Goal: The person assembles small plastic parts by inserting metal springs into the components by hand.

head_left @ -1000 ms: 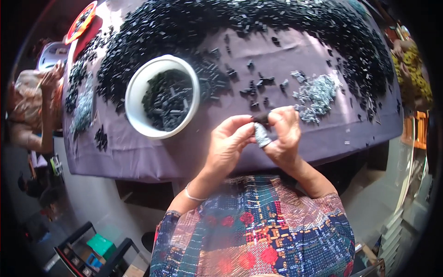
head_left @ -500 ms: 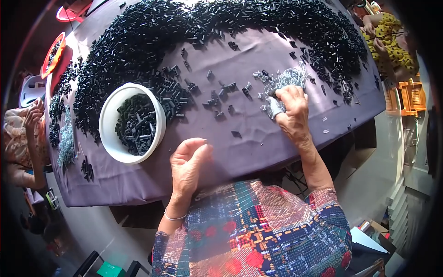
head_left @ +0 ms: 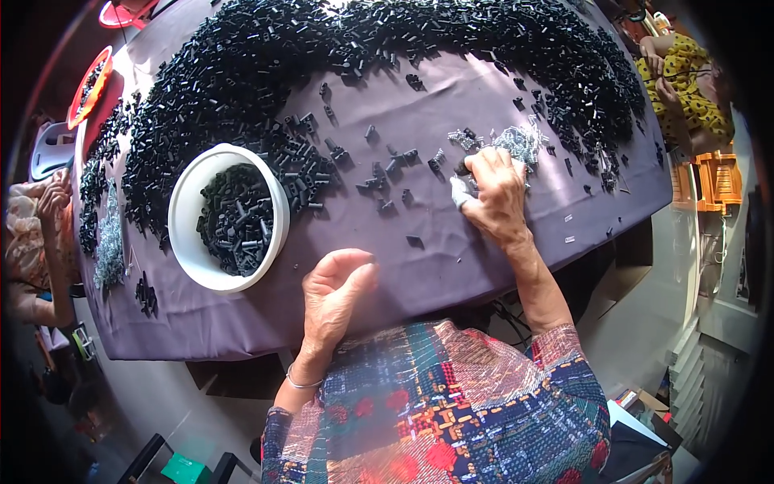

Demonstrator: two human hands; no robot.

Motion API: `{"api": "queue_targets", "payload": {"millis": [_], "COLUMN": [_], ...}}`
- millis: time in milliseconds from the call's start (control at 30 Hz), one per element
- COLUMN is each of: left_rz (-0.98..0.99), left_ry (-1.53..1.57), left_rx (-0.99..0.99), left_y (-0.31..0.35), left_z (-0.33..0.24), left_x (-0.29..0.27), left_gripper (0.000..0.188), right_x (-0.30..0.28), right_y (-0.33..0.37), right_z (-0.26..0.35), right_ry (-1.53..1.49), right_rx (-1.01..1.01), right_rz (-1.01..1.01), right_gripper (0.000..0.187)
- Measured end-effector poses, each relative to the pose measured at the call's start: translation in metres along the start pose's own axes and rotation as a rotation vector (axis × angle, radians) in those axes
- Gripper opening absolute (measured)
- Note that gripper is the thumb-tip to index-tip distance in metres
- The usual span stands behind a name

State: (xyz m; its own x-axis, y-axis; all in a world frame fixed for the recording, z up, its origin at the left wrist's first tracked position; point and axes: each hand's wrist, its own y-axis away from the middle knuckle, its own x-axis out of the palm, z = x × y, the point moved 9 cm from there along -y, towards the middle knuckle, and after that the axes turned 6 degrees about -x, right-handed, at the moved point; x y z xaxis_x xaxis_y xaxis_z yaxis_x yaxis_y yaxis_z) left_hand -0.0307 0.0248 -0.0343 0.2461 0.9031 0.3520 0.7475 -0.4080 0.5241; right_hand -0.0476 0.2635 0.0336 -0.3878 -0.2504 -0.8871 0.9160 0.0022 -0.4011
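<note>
My right hand [head_left: 498, 198] is closed at the near edge of a pile of small clear, shiny pieces [head_left: 520, 143]. A small black piece [head_left: 463, 168] shows between its thumb and fingers, and a whitish wrap [head_left: 460, 194] covers the thumb. Over the table's near side, my left hand [head_left: 329, 300] is held with curled fingers and the thumb close to the forefinger. Whatever it pinches, if anything, is too small to make out. To its left stands a white tub [head_left: 280, 234] partly filled with black plastic pieces [head_left: 238, 222].
A great heap of black pieces [head_left: 218, 89] curves around the far side of the purple cloth [head_left: 387, 266]. Loose black pieces [head_left: 391, 165] are scattered mid-table. At left lie more clear pieces [head_left: 109, 242] and a red tray [head_left: 90, 85]. Other people sit at both sides.
My right hand has shifted slightly left and nearer, uncovering more of the clear pile. The black piece stays in its fingers. My left hand has barely moved; the view has shifted a little.
</note>
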Motion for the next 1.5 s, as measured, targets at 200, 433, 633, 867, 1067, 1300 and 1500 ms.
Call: {"api": "queue_targets", "payload": {"millis": [200, 433, 633, 867, 1067, 1300, 1500], "left_rz": [-0.012, -0.020, -0.021, -0.054, -0.057, -0.021, 0.005], "left_ry": [-0.035, -0.136, -0.152, -0.067, -0.094, -0.042, -0.166], "left_rx": [0.006, 0.061, 0.079, 0.064, 0.066, 0.090, 0.080], "left_y": [0.000, 0.002, 0.002, 0.004, 0.003, 0.003, 0.005], "left_z": [0.001, -0.001, 0.003, 0.002, 0.002, 0.001, 0.002], "left_x": [0.001, 0.002, -0.001, -0.001, 0.000, 0.003, 0.007], "left_gripper": [0.017, 0.017, 0.018, 0.018, 0.019, 0.019, 0.022], "right_x": [-0.003, -0.016, -0.019, -0.005, -0.003, -0.007, 0.012], "right_y": [0.005, 0.015, 0.025, 0.047, 0.047, 0.040, 0.019], "right_z": [0.013, 0.001, 0.021, 0.036, 0.042, 0.042, 0.078], "right_ry": [-0.205, -0.373, -0.249, -0.067, -0.005, -0.349, -0.879], "right_rx": [-0.065, -0.007, -0.081, -0.034, -0.040, 0.002, -0.031], "right_rz": [0.026, -0.009, 0.069, 0.015, -0.064, 0.037, 0.405], "right_gripper": [0.020, 0.022, 0.023, 0.023, 0.021, 0.021, 0.023]}}
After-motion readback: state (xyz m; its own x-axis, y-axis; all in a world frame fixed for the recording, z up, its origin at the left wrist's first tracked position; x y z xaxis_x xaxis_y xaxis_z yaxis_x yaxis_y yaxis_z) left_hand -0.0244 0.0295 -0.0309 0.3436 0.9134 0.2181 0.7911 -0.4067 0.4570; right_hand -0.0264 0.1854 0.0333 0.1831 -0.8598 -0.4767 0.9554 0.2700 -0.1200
